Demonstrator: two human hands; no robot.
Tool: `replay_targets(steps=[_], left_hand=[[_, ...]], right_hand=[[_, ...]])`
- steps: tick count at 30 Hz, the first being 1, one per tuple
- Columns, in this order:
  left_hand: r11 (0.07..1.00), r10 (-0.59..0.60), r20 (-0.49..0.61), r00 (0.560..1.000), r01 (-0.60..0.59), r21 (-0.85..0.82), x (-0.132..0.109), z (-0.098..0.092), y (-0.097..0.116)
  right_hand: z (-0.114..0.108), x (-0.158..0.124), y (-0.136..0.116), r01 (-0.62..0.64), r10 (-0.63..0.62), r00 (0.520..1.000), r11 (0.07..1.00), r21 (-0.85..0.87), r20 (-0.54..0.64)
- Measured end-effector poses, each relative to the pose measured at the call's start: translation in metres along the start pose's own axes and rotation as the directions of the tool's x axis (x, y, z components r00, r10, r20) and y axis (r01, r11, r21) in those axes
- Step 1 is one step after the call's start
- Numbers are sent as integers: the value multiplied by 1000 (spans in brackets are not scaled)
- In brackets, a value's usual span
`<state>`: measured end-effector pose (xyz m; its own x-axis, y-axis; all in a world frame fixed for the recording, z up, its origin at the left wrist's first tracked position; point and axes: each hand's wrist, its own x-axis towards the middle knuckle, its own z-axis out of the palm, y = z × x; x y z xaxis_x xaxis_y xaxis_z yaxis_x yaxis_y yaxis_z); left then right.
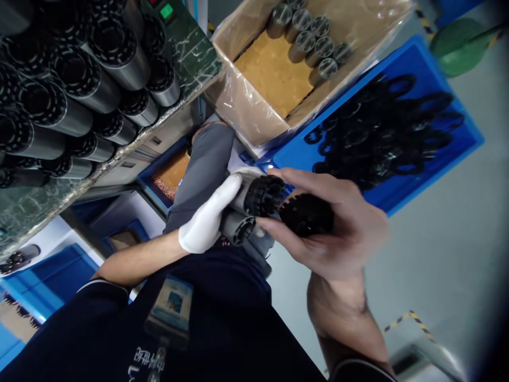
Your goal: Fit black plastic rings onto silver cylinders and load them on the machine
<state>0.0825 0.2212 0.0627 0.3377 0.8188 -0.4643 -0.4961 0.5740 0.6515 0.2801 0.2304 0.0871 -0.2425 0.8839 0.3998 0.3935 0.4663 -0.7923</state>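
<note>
My left hand, in a white glove, is closed around at least two slotted metal cylinders. The lower cylinder shows a bare slotted end. On the end of the upper one sits a black toothed piece. My bare right hand holds black toothed plastic rings in its curled palm; how many is hidden. Its thumb and forefinger reach forward to either side of the black piece at the upper cylinder's end. Whether those fingertips press on it I cannot tell.
Metal cylinders with black ends crowd the green marbled bench at left. A plastic-lined carton ahead holds several bare cylinders. The blue bin at right contains a heap of black rings. A green stool stands beyond.
</note>
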Motion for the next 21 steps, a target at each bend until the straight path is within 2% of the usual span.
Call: replay_targets(steps=[2,10,12,16,21], left_hand=[[998,55,-1,999,-55,8,-3,1,0],[991,63,-5,998,-62,120,-4,-1,-4],[982,97,14,995,-98,163,-2,-2,-7],[970,190,92,977,-201,138,2,-7,-9],[946,201,101,974,-220,238,3,-12,-4]], right_hand=[[0,1,0,1,-2,999,1000,30,43],[-8,-1,-9,-107,110,990,994,-35,85],[-8,-2,-7,-68,70,995,997,-25,72],[-6,-5,1,42,-43,998,999,23,35],[0,-11,6,-27,26,1000,998,63,11]])
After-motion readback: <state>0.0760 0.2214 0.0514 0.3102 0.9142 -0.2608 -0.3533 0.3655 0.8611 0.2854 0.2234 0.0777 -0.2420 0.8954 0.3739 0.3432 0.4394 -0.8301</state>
